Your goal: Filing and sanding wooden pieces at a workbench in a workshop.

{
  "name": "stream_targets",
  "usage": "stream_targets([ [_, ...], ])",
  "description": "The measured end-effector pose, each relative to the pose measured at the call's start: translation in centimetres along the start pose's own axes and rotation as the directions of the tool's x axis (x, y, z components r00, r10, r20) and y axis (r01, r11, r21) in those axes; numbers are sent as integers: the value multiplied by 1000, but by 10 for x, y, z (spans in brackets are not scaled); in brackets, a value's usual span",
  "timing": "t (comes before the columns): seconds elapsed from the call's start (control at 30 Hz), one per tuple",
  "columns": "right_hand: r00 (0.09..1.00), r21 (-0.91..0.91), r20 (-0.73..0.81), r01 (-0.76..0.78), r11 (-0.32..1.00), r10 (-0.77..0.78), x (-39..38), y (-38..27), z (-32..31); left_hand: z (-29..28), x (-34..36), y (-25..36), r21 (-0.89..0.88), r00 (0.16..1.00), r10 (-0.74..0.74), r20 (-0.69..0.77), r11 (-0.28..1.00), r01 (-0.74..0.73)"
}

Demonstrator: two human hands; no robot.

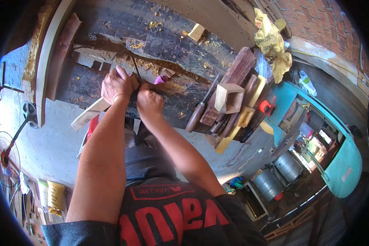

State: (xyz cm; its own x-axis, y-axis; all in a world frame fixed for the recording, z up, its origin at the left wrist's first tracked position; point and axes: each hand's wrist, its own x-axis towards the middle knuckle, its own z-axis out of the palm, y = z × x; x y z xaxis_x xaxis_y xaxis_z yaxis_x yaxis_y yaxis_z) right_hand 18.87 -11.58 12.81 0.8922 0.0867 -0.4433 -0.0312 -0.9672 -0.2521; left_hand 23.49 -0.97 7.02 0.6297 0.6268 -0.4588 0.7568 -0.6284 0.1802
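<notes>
My left hand [115, 87] is closed round a pale wooden piece [90, 114], pressing it down at the near edge of a dark, worn workbench [180, 37]. One end of the piece slants out to the lower left. Close beside it, my right hand [150, 101] is a fist round a thin dark metal tool [135, 67], whose shaft points up and away past the left hand. The tool's handle is hidden in the fist, and I cannot tell its exact kind. A purple scrap [161, 78] lies among wood shavings just beyond the right hand.
On the bench's right lie a wooden-handled chisel [197, 117], a hollow wooden block [229, 98], several wooden tools and an orange tape measure [265, 106]. A small wood block [197, 32] sits at the far side. Long curved boards [49, 61] stand left; a turquoise machine [344, 170] stands right.
</notes>
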Motion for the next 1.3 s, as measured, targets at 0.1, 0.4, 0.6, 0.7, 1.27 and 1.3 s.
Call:
stream_targets([
  [0.1, 992, -62, 128, -7, 998, 14, 8, 18, 18, -2, 0, 0, 1, 1000, 25, -16, 1000, -25],
  [0.4, 973, 182, 231, -32, 983, -11, -47, 28, 6, -5, -3, 4, -24, 999, 4, -43, 1000, -5],
  [0.6, 982, 176, 169, 57, 983, -87, -1, 22, 1, -6, -3, 2, -8, 999, -14, 38, 1000, 14],
  [0.7, 977, 207, 207, 2, 978, -45, -7, 22, 1, -6, -2, 3, -6, 1000, -14, 27, 1000, 14],
  [1.27, 931, 165, 361, -112, 980, 45, -24, 23, 0, -5, -1, 3, 15, 999, -12, 31, 1000, 11],
  [1.3, 944, 155, 324, -114, 981, 59, -34, 24, -1, -5, -1, 3, 13, 999, -11, 32, 1000, 11],
])
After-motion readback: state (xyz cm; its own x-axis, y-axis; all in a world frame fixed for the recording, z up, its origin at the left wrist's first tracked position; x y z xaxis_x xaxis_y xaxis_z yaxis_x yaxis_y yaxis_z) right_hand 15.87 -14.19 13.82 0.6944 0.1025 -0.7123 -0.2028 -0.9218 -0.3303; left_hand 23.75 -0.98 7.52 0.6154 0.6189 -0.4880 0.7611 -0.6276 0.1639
